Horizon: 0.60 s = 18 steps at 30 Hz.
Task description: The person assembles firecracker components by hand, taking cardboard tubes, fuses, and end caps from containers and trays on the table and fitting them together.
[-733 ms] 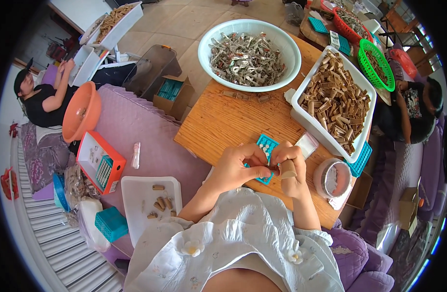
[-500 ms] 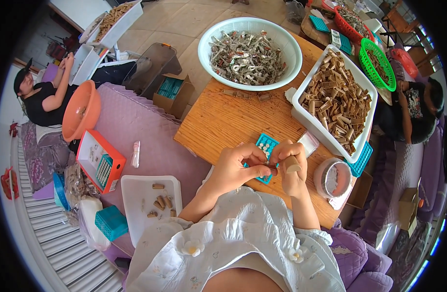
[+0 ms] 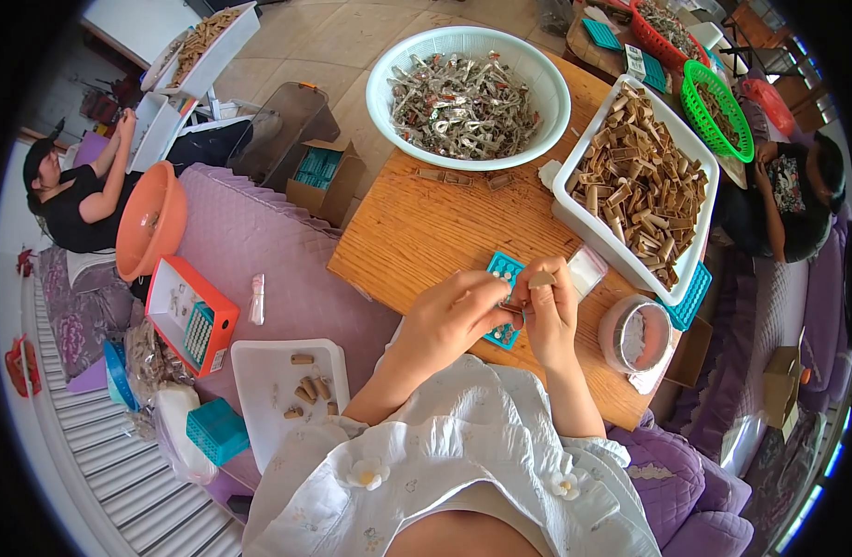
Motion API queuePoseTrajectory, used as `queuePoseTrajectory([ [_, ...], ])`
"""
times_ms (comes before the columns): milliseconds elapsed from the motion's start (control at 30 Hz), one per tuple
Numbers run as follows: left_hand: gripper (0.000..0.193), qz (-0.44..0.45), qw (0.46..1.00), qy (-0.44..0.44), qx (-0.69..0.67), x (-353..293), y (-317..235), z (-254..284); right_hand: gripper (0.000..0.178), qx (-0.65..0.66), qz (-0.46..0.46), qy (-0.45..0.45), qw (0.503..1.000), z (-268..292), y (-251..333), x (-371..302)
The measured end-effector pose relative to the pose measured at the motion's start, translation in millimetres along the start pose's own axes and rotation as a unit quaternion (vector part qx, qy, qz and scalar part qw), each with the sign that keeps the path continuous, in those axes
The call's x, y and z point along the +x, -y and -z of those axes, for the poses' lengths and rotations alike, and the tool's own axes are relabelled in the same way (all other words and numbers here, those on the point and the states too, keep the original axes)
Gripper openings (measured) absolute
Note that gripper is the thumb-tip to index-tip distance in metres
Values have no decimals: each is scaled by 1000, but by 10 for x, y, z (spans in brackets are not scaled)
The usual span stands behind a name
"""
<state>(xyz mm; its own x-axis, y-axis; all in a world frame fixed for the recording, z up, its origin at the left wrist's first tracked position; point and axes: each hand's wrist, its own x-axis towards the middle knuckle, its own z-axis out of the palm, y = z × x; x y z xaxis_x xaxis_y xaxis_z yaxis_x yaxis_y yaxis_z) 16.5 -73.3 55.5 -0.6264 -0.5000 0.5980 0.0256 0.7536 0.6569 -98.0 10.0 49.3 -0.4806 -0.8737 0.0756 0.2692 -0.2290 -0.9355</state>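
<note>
My left hand [image 3: 449,320] and my right hand [image 3: 552,320] meet over the near edge of the wooden table. In the right fingers is a small tan casing [image 3: 541,278], its flat end showing. The left thumb and fingertips pinch a small dark piece [image 3: 510,307] against the right fingers; its kind is too small to tell. Partly hidden beneath both hands lies a teal tray [image 3: 502,339] with small whitish round pieces in its holes. To the right of my right hand stand a clear round tub [image 3: 635,336] with white contents and a small clear packet [image 3: 586,272].
Farther back on the wooden table [image 3: 417,223] are a pale basin [image 3: 380,102] of metal clip-like parts and a white bin [image 3: 621,252] of tan casings. At left, a white tray [image 3: 259,408] holds several casings, near an orange box [image 3: 220,325]. Two people sit at the sides.
My hands have shifted slightly, and the right hand has turned the tan casing so its end looks narrower. The left fingers have closed further over the small piece. The view has tilted a little.
</note>
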Motion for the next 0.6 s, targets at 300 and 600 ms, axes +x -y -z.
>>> queuePoseTrajectory([
  [300,23,-45,993,112,7,103,76,87,15,62,-147,-78,984,-17,38,101],
  [600,18,281,874,-43,-395,14,122,-169,15,-71,-62,-126,987,-118,-109,131],
])
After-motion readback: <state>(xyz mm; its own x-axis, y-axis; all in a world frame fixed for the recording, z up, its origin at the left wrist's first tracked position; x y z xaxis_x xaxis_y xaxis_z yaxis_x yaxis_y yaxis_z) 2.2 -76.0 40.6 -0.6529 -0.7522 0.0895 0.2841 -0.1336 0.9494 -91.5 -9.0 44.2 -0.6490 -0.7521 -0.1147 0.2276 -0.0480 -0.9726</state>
